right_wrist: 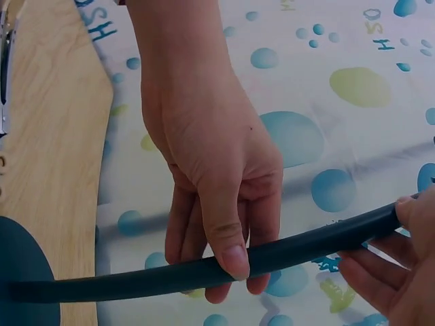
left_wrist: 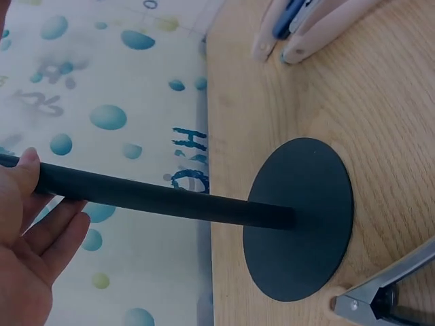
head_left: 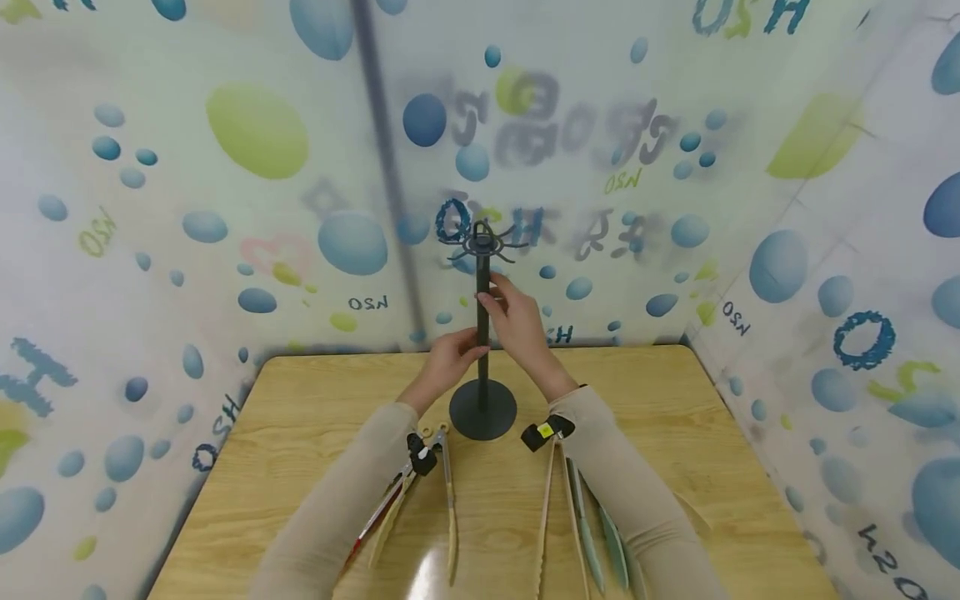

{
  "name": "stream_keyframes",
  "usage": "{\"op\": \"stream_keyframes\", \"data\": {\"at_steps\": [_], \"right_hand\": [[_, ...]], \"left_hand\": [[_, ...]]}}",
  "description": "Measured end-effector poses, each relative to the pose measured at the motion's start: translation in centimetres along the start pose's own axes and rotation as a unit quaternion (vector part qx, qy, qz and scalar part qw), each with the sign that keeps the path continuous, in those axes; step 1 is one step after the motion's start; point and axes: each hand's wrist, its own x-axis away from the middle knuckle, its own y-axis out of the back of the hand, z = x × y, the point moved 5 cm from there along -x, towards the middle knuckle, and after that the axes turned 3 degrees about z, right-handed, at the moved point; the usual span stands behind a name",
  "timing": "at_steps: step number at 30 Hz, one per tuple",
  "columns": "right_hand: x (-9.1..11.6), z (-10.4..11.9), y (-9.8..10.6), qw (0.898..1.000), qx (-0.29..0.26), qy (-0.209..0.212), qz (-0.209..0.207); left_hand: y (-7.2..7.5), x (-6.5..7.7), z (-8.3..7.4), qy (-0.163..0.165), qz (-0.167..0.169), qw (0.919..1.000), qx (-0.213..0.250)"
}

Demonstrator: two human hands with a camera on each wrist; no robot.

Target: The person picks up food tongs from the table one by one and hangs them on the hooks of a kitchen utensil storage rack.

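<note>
A black stand with a round base [head_left: 483, 421], a slim upright pole [head_left: 483, 367] and a ring of curved hooks [head_left: 483, 243] stands upright on the wooden table. My left hand [head_left: 448, 360] grips the pole at mid-height, thumb across the near side. Higher up, my right hand [head_left: 519, 321] pinches the same pole between thumb and fingers. The right wrist view has the left hand [right_wrist: 217, 156] round the pole nearer the base, and the right hand [right_wrist: 401, 278] further along. In the left wrist view the left hand [left_wrist: 30, 251] holds the pole, partly cut off.
On the wooden table [head_left: 645, 392], long-handled tools [head_left: 451, 500] lie left of the base, partly under the left forearm. Pale long tongs [head_left: 547, 517] and green-ended utensils [head_left: 588, 533] lie on the right, partly under the right sleeve. A patterned curtain [head_left: 600, 250] hangs behind the table.
</note>
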Motion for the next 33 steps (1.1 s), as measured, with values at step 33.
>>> {"op": "stream_keyframes", "data": {"at_steps": [33], "right_hand": [[2.5, 1.0, 1.5, 0.999, 0.052, -0.005, -0.003]], "left_hand": [[-1.8, 1.5, -0.8, 0.044, -0.009, 0.9990, -0.005]]}}
